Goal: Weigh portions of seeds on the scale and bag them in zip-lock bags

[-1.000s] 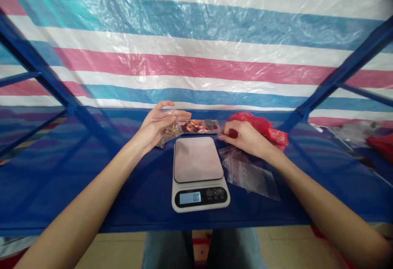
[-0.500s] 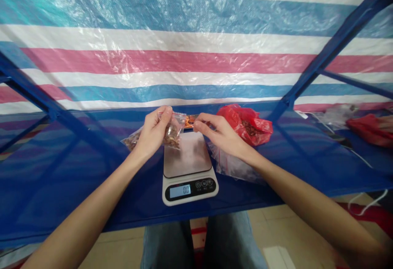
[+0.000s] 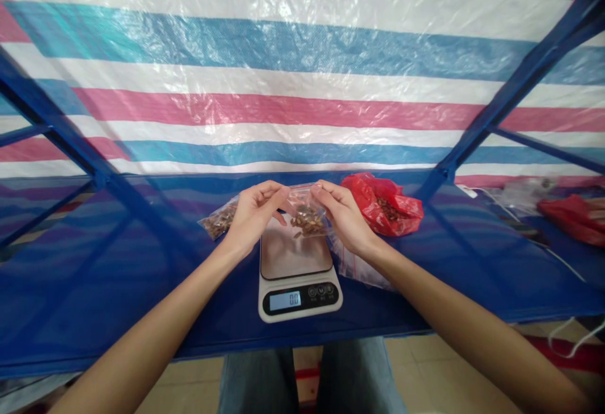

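Note:
A small clear zip bag (image 3: 308, 217) with brown dried pieces in it hangs above the far part of the kitchen scale (image 3: 297, 261). My left hand (image 3: 258, 215) pinches the left end of the bag's top edge. At the right end of that edge, my right hand (image 3: 344, 215) grips it between thumb and fingers. The scale's display reads 0.0. Another filled zip bag (image 3: 220, 222) lies beside my left hand, partly hidden by it. Flat clear zip bags (image 3: 362, 267) lie under my right wrist.
A red plastic bag (image 3: 354, 188) holding reddish-brown pieces stands open right of the scale. Blue metal struts (image 3: 503, 96) rise at both sides of the blue shelf (image 3: 212, 310). Striped sheeting (image 3: 283, 108) hangs behind. At far right lies another red bag (image 3: 570, 217).
The filled zip bag has moved right, over the scale. My right hand has taken hold of its top edge, so both hands now grip it. The view has tilted slightly upward.

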Tool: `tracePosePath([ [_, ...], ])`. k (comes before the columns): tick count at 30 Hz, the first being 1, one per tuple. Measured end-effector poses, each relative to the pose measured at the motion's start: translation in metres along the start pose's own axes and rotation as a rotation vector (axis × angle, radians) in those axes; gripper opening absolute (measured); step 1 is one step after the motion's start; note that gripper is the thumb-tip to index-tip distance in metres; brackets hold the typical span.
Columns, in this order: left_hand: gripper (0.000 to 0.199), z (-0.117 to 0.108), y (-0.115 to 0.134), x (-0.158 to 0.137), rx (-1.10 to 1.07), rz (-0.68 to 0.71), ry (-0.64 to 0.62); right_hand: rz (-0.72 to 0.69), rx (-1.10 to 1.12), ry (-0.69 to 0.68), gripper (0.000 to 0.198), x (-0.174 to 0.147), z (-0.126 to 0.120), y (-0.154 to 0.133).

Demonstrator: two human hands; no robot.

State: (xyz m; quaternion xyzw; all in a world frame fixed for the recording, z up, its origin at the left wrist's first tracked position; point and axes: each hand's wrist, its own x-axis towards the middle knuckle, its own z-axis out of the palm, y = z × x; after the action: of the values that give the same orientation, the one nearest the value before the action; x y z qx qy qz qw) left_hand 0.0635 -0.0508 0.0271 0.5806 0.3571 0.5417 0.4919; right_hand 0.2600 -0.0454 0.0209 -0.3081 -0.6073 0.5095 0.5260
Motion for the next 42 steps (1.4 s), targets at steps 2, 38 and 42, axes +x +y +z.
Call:
tracePosePath([
  [2, 0.032, 0.001, 0.001, 0.0, 0.022, 0.034, -0.01, 0.016, 0.027, -0.005, 0.032, -0.001, -0.002, 0.001],
  [38, 0.025, 0.008, 0.0, -0.01, 0.229, 0.221, -0.014, -0.128, -0.196, -0.065, 0.042, -0.005, -0.002, -0.024],
  [42, 0.023, 0.008, -0.002, -0.009, 0.179, 0.234, 0.033, -0.077, -0.17, 0.005, 0.04, -0.003, -0.003, -0.025],
])
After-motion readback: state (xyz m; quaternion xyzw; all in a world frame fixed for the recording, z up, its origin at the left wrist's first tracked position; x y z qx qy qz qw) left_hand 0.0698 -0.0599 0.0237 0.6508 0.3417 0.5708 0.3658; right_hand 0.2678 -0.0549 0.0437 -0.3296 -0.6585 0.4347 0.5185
